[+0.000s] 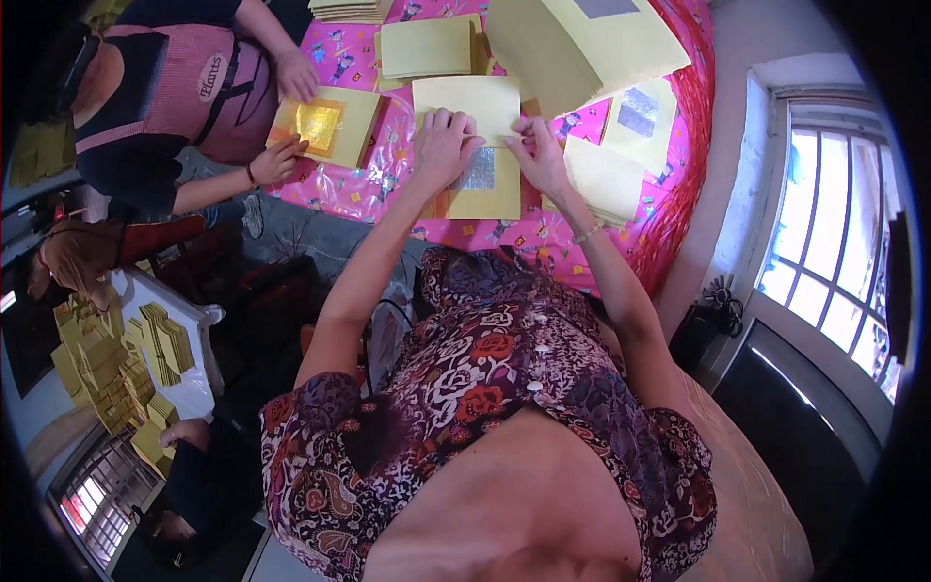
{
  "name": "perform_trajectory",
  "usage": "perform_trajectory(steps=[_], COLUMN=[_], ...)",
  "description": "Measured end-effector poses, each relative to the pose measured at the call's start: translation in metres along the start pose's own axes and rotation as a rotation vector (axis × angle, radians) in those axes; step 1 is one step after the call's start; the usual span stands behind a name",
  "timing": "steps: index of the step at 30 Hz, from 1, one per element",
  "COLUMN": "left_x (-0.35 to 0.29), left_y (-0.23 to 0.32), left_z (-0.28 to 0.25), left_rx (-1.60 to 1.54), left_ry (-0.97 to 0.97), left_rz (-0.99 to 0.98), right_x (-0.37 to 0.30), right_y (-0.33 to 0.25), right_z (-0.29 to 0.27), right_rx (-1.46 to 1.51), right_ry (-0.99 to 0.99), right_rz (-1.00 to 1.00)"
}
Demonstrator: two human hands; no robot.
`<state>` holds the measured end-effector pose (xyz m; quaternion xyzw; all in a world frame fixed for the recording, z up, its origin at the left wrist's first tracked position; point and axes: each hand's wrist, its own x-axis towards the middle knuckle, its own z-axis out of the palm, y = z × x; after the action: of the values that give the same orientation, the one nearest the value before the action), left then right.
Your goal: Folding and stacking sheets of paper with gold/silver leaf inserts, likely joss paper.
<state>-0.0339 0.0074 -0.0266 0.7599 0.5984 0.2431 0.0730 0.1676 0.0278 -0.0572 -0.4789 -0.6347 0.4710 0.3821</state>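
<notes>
On the table in front of me, a pale yellow paper sheet overlaps another yellow sheet bearing a silver foil square. The fingers of my left hand curl over the upper sheet's lower left part, with the thumb by its lower edge. At the same sheet's right edge, my right hand pinches the paper between thumb and fingers. Part of the foil square shows between my hands. Beneath my left hand the lower sheet's left side is mostly hidden, with a bit of orange showing.
Stacked yellow paper sits right of my hands, and a large thick stack beyond. Another pile is at the back. A co-worker at left handles paper with a gold square. Red strands hang along the pink table cover's right edge.
</notes>
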Motion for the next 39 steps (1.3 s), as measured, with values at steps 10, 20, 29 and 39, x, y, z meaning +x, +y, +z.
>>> perform_trajectory(steps=[10, 20, 29, 39], left_x=[0.002, 0.001, -0.013, -0.024], left_y=[0.001, 0.006, -0.001, -0.034], left_z=[0.004, -0.001, -0.003, -0.018], left_rx=[0.008, -0.037, -0.076, -0.108], left_ry=[-0.008, -0.05, 0.117, 0.084], left_rz=[0.028, -0.025, -0.025, -0.093], right_x=[-0.002, 0.027, 0.028, 0.034], right_y=[-0.009, -0.04, -0.042, -0.046], right_z=[0.017, 0.0, 0.001, -0.004], right_rx=[-0.345, -0.782, -0.845, -0.739], right_ry=[0.207, -0.117, -0.191, -0.262], right_rz=[-0.054, -0.288, -0.254, -0.261])
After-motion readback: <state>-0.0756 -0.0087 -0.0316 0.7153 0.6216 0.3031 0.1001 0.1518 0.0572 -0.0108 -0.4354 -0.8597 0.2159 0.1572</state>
